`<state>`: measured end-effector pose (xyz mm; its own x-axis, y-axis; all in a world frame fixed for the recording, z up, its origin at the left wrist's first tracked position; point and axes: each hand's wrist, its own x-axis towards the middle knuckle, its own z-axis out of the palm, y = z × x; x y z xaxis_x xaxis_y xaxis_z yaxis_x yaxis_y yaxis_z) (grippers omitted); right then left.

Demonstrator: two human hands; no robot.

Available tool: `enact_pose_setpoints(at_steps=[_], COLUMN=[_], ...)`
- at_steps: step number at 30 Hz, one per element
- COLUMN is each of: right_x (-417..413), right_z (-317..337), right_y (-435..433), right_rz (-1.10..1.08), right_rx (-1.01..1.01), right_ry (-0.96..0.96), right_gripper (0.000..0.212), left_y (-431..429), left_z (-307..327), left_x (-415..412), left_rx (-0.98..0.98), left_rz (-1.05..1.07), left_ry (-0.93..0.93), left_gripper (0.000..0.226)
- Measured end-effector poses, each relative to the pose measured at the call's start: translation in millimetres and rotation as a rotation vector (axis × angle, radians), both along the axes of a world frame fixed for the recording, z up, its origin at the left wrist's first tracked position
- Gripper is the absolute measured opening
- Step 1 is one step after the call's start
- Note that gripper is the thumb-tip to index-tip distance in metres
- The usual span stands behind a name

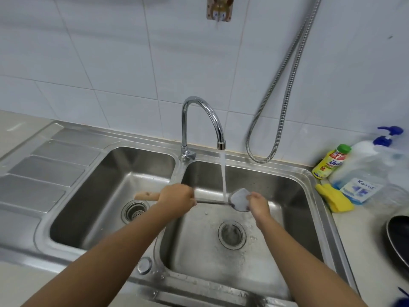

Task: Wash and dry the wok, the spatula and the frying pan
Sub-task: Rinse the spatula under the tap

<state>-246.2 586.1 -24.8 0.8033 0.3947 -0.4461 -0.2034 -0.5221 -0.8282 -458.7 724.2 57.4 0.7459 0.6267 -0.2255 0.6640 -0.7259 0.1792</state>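
Note:
A metal spatula (238,199) with a wooden handle lies level above the right sink basin (287,191). My left hand (177,197) grips its handle, and the wooden end sticks out left over the left basin. My right hand (257,203) rests its fingers on the far side of the blade. Water runs from the chrome tap (204,120) onto the neck of the blade. A dark frying pan (398,235) sits on the counter at the right edge, partly cut off. No wok is in view.
The left basin (93,196) has a strainer. A drainboard (39,173) lies to its left. On the right counter stand a yellow bottle (330,161), spray bottles (365,165) and a yellow cloth (334,197). A metal hose (285,91) hangs on the tiled wall.

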Motion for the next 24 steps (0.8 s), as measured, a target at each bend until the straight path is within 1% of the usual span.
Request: enact_pose_setpoints(at_steps=[3, 5, 7, 9, 11, 14, 17, 20, 22, 24], right_x=[-30.4, -52.2, -71.3, -85.8, -98.8, -111.8, -119.6, -118.3, -112.2, -101.7], right_z=[-5.8, -7.1, -3.4, 3.5, 14.1, 32.9, 40.9, 32.5, 35.0, 46.2], right_y=[11.0, 20.8, 32.1, 49.2, 69.5, 104.7, 133.6, 146.9, 154.3, 168.0], right_rz=[0.170, 0.252, 0.325, 0.415, 0.521, 0.668, 0.772, 0.810, 0.783, 0.726], right_rx=[-0.046, -0.120, -0.254, -0.317, -0.283, -0.216, -0.238, -0.337, -0.370, -0.368], right_ry=[0.014, -0.033, -0.199, -0.399, -0.558, -0.775, -0.958, -1.013, -1.044, -1.023], right_gripper=[0.040, 0.040, 0.041, 0.048, 0.059, 0.068, 0.081, 0.082, 0.082, 0.082], left_y=[3.8, 3.7, 1.7, -0.8, -2.5, -6.6, -7.3, -4.0, -1.8, -0.4], left_z=[-7.1, -11.8, -15.4, -19.1, -24.9, -30.3, -31.8, -32.3, -31.6, -31.0], left_x=[-39.6, -63.6, -81.0, -92.3, -99.8, -104.5, -105.5, -107.5, -108.3, -107.9], left_rx=[-0.032, -0.059, -0.099, -0.116, -0.146, -0.188, -0.207, -0.213, -0.216, -0.227], left_rz=[0.063, 0.105, 0.130, 0.153, 0.183, 0.234, 0.303, 0.327, 0.332, 0.335], left_ry=[0.039, 0.048, 0.058, 0.077, 0.063, 0.006, -0.061, -0.072, -0.075, -0.081], left_gripper=[0.027, 0.028, 0.030, 0.034, 0.036, 0.039, 0.047, 0.047, 0.047, 0.048])
